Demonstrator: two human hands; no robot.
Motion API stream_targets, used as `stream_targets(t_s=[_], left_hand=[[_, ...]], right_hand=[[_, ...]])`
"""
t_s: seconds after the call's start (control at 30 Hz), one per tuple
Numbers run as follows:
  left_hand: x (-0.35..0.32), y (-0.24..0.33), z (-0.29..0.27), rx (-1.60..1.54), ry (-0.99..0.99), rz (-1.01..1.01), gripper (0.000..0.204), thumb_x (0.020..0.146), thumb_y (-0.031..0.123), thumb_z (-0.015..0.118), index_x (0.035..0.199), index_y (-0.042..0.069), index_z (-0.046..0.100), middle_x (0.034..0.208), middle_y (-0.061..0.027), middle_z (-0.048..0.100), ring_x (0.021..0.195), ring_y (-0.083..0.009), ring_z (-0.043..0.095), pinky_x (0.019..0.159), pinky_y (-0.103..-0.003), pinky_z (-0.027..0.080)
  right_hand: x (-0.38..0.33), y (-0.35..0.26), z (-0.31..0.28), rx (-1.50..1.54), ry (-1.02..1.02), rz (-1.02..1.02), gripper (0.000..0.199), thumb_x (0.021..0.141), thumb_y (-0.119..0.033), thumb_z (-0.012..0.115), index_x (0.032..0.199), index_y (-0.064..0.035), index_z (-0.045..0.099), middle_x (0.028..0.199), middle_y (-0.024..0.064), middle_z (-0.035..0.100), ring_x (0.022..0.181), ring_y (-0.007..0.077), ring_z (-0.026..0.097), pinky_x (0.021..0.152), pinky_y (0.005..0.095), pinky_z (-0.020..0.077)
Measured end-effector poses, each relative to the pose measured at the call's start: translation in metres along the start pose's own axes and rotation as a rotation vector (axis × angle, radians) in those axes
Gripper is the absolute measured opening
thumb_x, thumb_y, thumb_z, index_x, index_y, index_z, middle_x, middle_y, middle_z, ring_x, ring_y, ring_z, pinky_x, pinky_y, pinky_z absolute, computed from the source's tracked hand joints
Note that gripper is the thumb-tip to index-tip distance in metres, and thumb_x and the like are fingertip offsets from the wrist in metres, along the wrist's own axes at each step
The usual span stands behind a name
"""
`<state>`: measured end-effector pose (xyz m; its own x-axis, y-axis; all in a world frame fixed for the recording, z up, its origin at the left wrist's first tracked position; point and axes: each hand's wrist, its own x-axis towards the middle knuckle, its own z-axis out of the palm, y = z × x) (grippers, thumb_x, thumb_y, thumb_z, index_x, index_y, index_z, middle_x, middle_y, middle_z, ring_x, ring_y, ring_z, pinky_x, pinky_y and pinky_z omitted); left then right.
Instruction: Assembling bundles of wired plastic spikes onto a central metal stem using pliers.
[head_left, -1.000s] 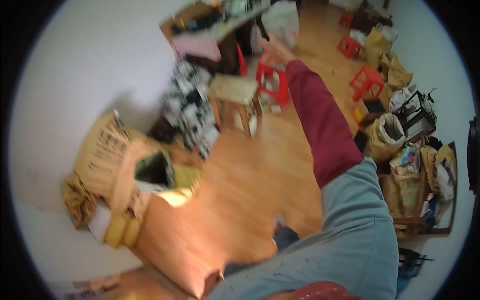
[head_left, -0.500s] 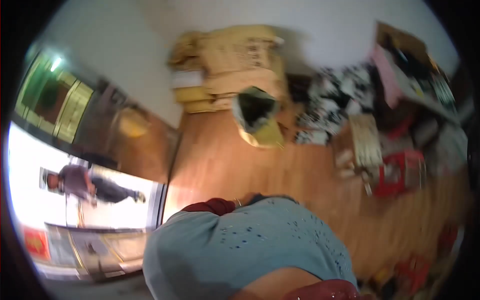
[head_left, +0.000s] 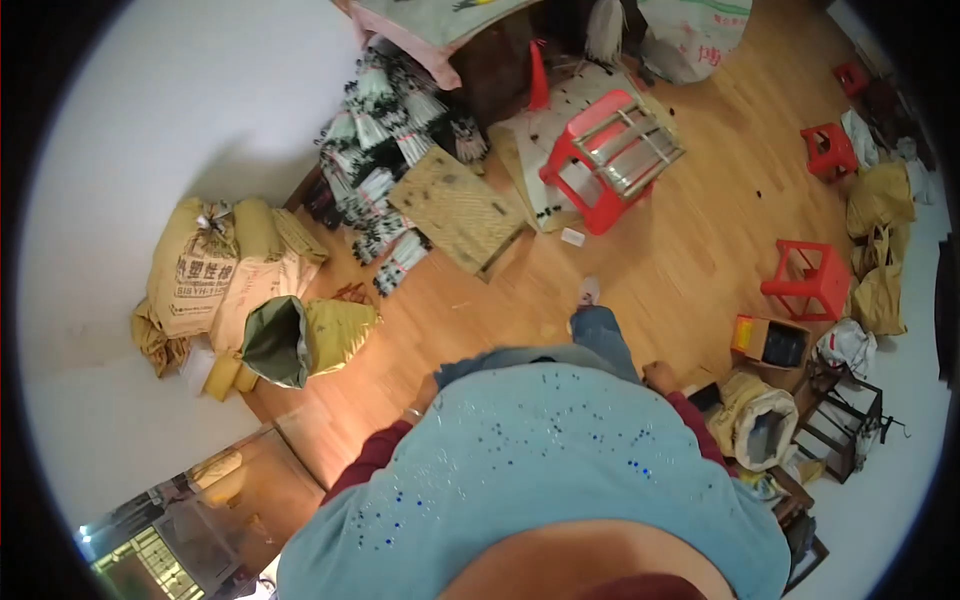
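My left hand [head_left: 424,396] hangs low beside my left hip, partly covered by my light blue sparkly top [head_left: 560,430]. Its fingers are not clear. On the other side, my right hand [head_left: 660,378] shows just past the top's edge, near my right thigh. Its fingers are too small and curled out of sight to read. Neither hand visibly touches anything. One of my legs, in blue trousers [head_left: 602,338], is stepping forward over the wooden floor [head_left: 480,340]. Nearest the left hand stands an open-mouthed yellow sack [head_left: 340,335] with a dark green inside.
Full woven sacks [head_left: 205,265] lean on the left wall. Bundles of white, black-tipped sticks [head_left: 375,190] lie beside a wooden board [head_left: 462,212]. Ahead stands a red stool [head_left: 597,165] with a rack on it. Another red stool [head_left: 808,282], a cardboard box [head_left: 772,342] and an open sack [head_left: 765,425] line the right.
My view has swung to the right, so the sacks and stick bundles now sit further left. The bright doorway with a person has left the picture. My right hand has come into sight.
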<state>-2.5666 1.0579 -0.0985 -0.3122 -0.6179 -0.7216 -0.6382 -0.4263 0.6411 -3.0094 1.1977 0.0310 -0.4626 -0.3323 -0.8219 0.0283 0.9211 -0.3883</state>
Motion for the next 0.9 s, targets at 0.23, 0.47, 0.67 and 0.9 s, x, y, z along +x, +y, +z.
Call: stream_targets(t_s=[0.23, 0.47, 0.67, 0.9], left_hand=[[0.141, 0.405, 0.047, -0.171, 0.123, 0.090, 0.020, 0.082, 0.019, 0.048, 0.079, 0.002, 0.057, 0.063, -0.0023, 0.052, 0.057, -0.0081, 0.048, 0.050, -0.023, 0.040], [0.306, 0.633, 0.027, 0.060, 0.432, 0.805, 0.024, 0.080, 0.021, 0.050, 0.090, -0.001, 0.056, 0.063, -0.0042, 0.054, 0.056, -0.0127, 0.051, 0.053, -0.027, 0.041], [0.508, 0.800, -0.002, 0.460, 0.699, 1.025, 0.033, 0.073, 0.022, 0.057, 0.099, 0.002, 0.053, 0.087, -0.0118, 0.056, 0.080, -0.0258, 0.053, 0.069, -0.033, 0.041], [0.689, 0.912, -0.051, 0.794, 0.679, 0.896, 0.060, 0.069, 0.023, 0.061, 0.121, 0.007, 0.035, 0.121, -0.0158, 0.036, 0.114, -0.0327, 0.030, 0.091, -0.044, 0.022]], right_hand=[[0.172, -0.165, -0.228, 0.024, 0.010, 0.001, 0.018, 0.077, -0.019, 0.048, 0.079, -0.0017, 0.051, 0.059, 0.0070, 0.051, 0.043, 0.0147, 0.047, 0.036, 0.0267, 0.0360], [0.265, -0.313, -0.285, 0.078, -0.037, -0.123, 0.020, 0.079, -0.023, 0.048, 0.078, -0.0026, 0.051, 0.059, 0.0058, 0.050, 0.043, 0.0130, 0.046, 0.036, 0.0256, 0.0360], [0.392, -0.568, -0.331, -0.068, -0.015, -0.738, 0.030, 0.077, -0.025, 0.048, 0.077, 0.0037, 0.055, 0.062, 0.0083, 0.057, 0.051, 0.0156, 0.052, 0.049, 0.0285, 0.0421], [0.559, -0.864, -0.343, -0.240, 0.335, -1.016, 0.025, 0.075, -0.025, 0.048, 0.077, -0.0007, 0.053, 0.077, 0.0186, 0.056, 0.076, 0.0363, 0.052, 0.067, 0.0413, 0.0410]])
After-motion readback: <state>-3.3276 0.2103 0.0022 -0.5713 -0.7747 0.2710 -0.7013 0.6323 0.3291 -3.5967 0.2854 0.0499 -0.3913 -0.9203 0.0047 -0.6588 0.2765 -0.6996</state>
